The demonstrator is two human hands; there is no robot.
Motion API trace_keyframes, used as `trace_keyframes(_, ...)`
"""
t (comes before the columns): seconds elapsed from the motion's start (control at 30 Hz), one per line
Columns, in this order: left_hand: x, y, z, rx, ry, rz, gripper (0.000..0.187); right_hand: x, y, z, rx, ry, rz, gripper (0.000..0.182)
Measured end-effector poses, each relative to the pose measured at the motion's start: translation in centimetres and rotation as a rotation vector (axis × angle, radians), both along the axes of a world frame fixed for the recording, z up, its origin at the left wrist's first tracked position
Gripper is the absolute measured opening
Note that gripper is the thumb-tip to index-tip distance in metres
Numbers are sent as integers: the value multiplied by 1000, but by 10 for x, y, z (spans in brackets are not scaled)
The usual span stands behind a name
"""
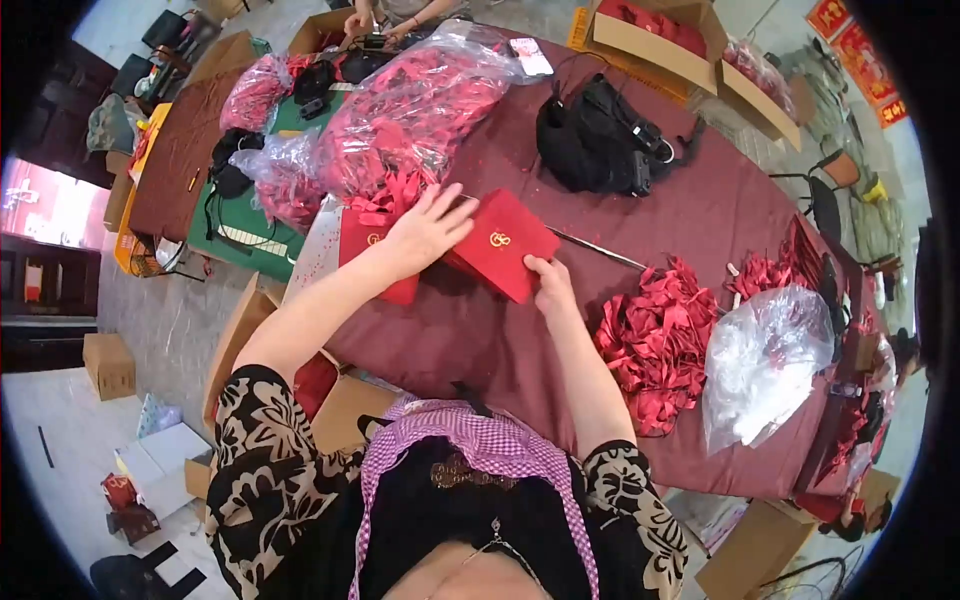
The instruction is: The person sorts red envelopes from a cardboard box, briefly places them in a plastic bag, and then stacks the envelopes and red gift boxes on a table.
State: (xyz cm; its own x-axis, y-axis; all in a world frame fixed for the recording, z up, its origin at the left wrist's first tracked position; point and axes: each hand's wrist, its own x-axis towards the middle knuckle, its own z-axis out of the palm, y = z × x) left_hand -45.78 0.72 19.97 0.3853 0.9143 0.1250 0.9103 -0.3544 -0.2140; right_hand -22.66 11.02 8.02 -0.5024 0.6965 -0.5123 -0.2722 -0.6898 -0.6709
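A flat red pouch (512, 232) with a gold emblem is tilted above the table, in front of me. My right hand (550, 284) pinches its near right corner between thumb and fingers. Stretched out at the pouch's left edge, the fingers of my left hand (432, 234) are open. Beneath that hand and wrist lies another red pouch (358, 238) with a similar gold emblem, partly covered. Red ribbons (392, 194) lie just beyond it, in front of a big clear bag (420, 105) full of red pieces.
To the right sit a heap of red ribbon bows (655, 340) and a clear plastic bag (765, 365) with white contents. A black backpack (605, 140) and a phone (531, 57) lie farther back on the dark red tablecloth (460, 350). Another person's hands (385, 30) show at the far side.
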Motion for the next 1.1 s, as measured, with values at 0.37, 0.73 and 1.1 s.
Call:
trace_keyframes(0.37, 63, 44, -120, -174, -310, 446, 57, 3, -23, -8, 404, -458, 240, 34)
trace_keyframes(0.73, 65, 44, -120, -117, -181, 399, 57, 518, 117, 91, 739, -2116, -937, 76)
trace_keyframes(1.1, 127, 66, -33, -11, -335, 304, 52, 557, 138, 100, 741, -614, -1049, 22)
